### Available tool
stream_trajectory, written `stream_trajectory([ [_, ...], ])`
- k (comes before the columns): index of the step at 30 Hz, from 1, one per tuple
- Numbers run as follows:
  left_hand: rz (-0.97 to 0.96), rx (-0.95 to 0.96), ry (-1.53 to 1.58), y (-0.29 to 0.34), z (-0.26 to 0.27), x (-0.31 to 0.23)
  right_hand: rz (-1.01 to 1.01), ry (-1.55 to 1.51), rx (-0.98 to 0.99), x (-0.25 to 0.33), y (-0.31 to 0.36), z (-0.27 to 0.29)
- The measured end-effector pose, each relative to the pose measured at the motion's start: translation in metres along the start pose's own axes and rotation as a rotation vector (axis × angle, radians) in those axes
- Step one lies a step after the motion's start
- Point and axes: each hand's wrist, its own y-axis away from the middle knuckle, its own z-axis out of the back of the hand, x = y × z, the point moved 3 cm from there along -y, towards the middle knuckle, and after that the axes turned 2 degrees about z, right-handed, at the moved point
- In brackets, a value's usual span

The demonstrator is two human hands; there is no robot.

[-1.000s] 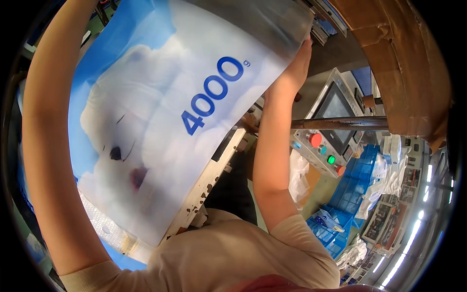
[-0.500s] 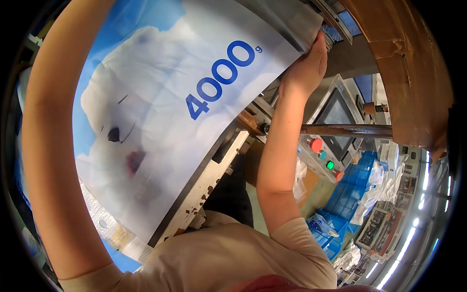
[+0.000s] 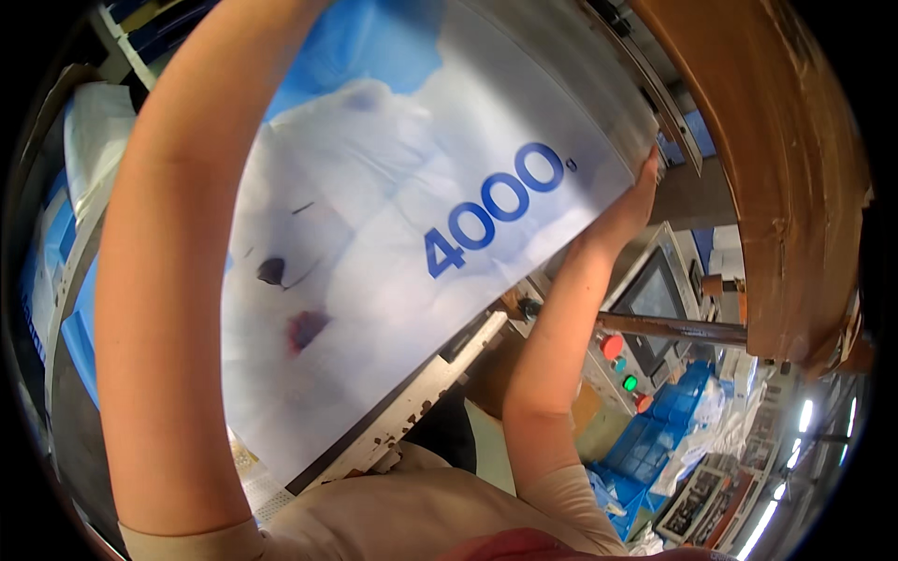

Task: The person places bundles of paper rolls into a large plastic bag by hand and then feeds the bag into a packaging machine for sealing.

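A large plastic bag (image 3: 374, 346), printed with a sleeping white animal on a blue and white ground, lies spread out before me and fills the middle. My right hand (image 3: 629, 210) is at its far right corner, with the bag's edge in its grip. Part of those fingers is hidden by the bag and the machine parts beyond. My left forearm (image 3: 178, 309) arches up along the bag's left side and runs out over the top edge, so that hand is out of view. Beneath the bag's near edge shows a worn, chipped white rail (image 3: 412, 411).
A control panel with a screen (image 3: 652, 309) and coloured buttons (image 3: 617, 365) stands right of my arm. A metal bar (image 3: 673, 327) crosses there, below brown cardboard (image 3: 795, 168). Blue crates (image 3: 645, 439) stand lower right. More bags (image 3: 94, 140) lie at the far left.
The whole view has shifted, so bag, arms and panel sit further right and lower. More of the left side now shows. My right hand stays at the bag's corner.
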Motion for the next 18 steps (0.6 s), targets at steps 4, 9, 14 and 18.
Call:
stream_trajectory([
  [4, 0.012, 0.074, -0.121, 0.006, 0.015, -0.003, -0.046, 0.043, -0.059, 0.007, 0.007, -0.009],
  [9, -0.011, 0.137, -0.170, 0.003, 0.020, -0.004, -0.047, 0.051, -0.047, 0.004, 0.006, -0.008],
  [14, -0.050, 0.108, -0.208, -0.001, 0.021, -0.007, -0.061, 0.028, -0.075, 0.004, 0.008, -0.010],
  [18, -0.096, 0.073, -0.241, -0.008, 0.017, -0.009, -0.014, 0.032, -0.044, 0.003, 0.002, 0.000],
])
